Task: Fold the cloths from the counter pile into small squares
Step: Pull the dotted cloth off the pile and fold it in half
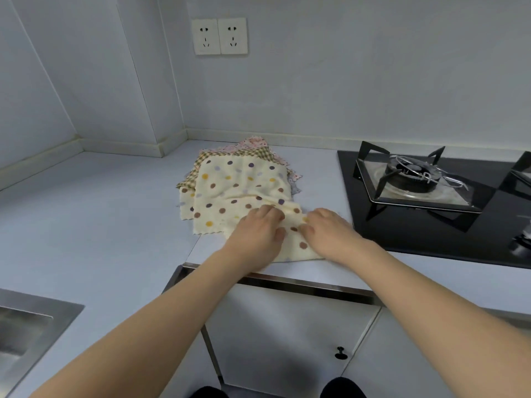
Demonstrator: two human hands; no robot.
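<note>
Both your hands are on the dotted cloth point(238, 193) at its near right corner. Your left hand point(258, 231) pinches a fold of it, thumb curled under, and your right hand point(327, 231) grips the edge just beside it, fingers tucked in. The rest of the cloth trails away from your grip over the pile point(253, 150) on the counter point(100, 211), stove point(416, 179) off to the right.

No readable text, label, brand, number or sign shows on anything in view.
</note>
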